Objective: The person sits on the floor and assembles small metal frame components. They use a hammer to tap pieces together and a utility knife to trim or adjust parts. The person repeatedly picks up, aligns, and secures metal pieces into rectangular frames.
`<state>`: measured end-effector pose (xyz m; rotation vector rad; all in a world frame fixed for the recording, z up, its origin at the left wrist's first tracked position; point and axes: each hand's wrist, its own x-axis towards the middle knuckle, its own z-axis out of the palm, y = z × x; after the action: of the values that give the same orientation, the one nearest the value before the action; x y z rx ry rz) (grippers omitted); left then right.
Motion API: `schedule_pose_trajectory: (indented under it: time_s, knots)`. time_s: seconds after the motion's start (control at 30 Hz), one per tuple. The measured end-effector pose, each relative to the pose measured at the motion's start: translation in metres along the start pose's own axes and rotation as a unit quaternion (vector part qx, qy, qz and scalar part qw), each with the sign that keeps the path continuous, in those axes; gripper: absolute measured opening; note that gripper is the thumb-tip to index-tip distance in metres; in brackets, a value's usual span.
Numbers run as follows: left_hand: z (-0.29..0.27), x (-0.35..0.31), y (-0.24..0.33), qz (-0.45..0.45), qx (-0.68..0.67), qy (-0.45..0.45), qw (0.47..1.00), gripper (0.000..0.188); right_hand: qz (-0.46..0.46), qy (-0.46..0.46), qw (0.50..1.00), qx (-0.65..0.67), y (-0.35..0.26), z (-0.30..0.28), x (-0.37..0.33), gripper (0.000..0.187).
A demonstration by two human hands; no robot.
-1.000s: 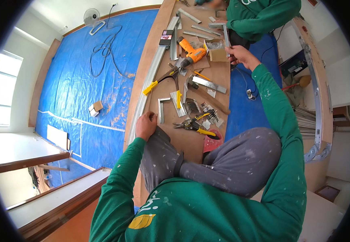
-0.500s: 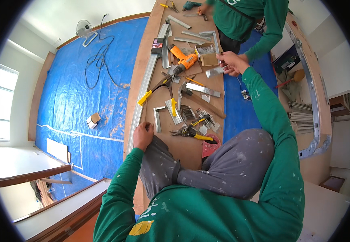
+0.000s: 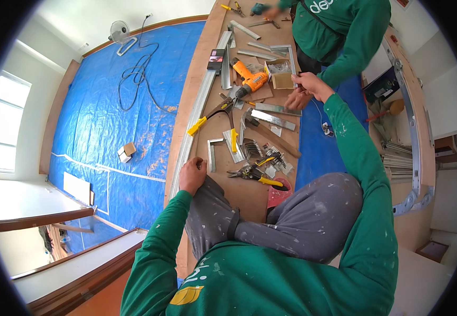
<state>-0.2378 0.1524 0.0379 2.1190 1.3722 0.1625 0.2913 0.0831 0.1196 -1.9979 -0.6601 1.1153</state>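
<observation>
My right hand (image 3: 315, 87) reaches across the board, its fingers pinched at the near end of a bent metal profile (image 3: 292, 59). Close below it, a co-worker's hand (image 3: 295, 99) touches a short metal strip (image 3: 273, 108) lying on the board. On my left knee rests my left hand (image 3: 193, 176), fingers curled in with nothing visible in them. An angled metal piece (image 3: 212, 155) lies just beyond it. Between the hands are an orange cordless drill (image 3: 253, 80), a hammer (image 3: 273, 138), yellow-handled cutters (image 3: 219, 110) and yellow-handled snips (image 3: 252, 173).
Long metal channels (image 3: 199, 113) run along the board's left edge, with a phone (image 3: 215, 59) on them. An open cardboard box (image 3: 283, 80) stands beside the drill. Blue sheeting (image 3: 96, 105) covers the floor, bearing a cable (image 3: 141, 73) and a fan (image 3: 119, 32). Across the board is the co-worker (image 3: 326, 31).
The co-worker's hand has lowered the short metal strip from the air onto the board. My view has shifted slightly, while both my hands stay nearly where they were.
</observation>
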Motion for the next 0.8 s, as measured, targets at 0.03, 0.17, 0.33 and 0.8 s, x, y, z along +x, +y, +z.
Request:
schedule_pose_trajectory:
  time_s: [0.03,0.17,0.33,0.8]
  knots:
    - [0.001,0.0,0.0,0.005,0.001,-0.002,1.0,0.032,0.004,-0.004,1.0,-0.005,0.001,-0.001,0.001,0.038]
    - [0.002,0.001,-0.003,0.001,0.01,0.002,1.0,0.032,0.005,-0.018,1.0,-0.012,-0.001,0.001,0.002,0.038]
    - [0.001,0.001,0.001,-0.003,0.013,-0.001,1.0,0.032,0.002,-0.011,1.0,-0.01,0.002,-0.001,0.001,0.036]
    - [-0.001,-0.003,-0.001,0.001,0.004,0.001,1.0,0.033,-0.091,0.078,0.978,0.169,0.003,0.001,0.01,0.053]
